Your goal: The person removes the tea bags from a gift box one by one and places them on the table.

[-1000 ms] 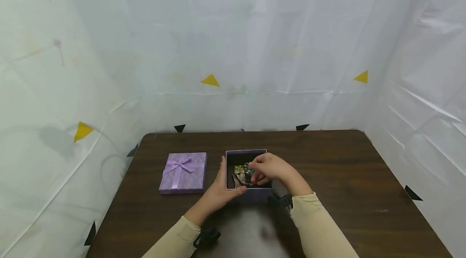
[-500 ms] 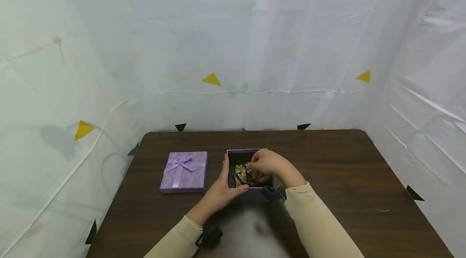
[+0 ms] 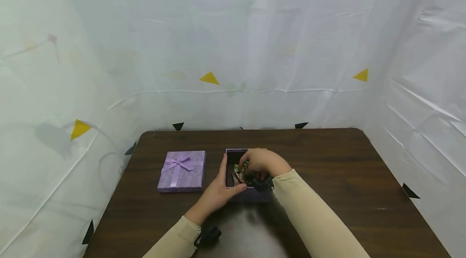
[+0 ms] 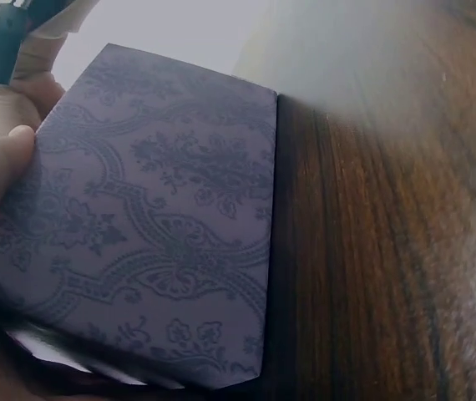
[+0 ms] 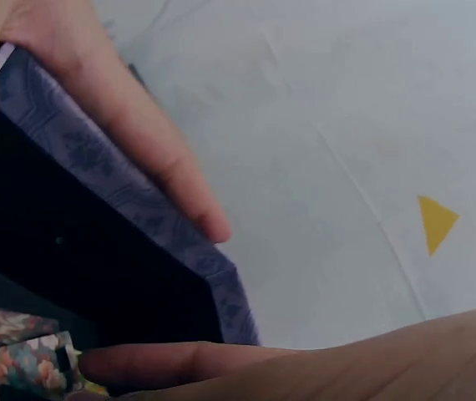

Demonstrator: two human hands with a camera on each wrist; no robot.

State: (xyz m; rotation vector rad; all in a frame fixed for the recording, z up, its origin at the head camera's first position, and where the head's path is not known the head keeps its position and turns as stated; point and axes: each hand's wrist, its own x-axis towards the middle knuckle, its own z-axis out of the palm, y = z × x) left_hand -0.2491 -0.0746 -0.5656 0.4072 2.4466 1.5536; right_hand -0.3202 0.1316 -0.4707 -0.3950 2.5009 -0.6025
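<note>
A lidless purple patterned box (image 3: 251, 196) with a dark inside stands on the table. My left hand (image 3: 217, 190) holds its near left corner, fingers along the outer left wall and thumb at the front rim. The left wrist view shows the thumb against the patterned wall (image 4: 163, 200). My right hand (image 3: 265, 161) reaches down into the box from the right. In the right wrist view its extended finger (image 5: 163, 364) is right at small floral-printed pieces (image 5: 39, 366) on the box floor. Its other fingertips are hidden, so I cannot tell whether they pinch a piece.
A matching purple lid (image 3: 187, 175) with a lilac ribbon bow (image 3: 178, 163) lies left of the box. Dark wood tabletop (image 3: 346, 193) surrounds both. A white curtain (image 3: 276, 56) with black and yellow triangles hangs behind and at the sides.
My right hand and forearm have moved left and farther over the box, covering more of the floral pieces. My left hand stays on the box, and the lid has not moved.
</note>
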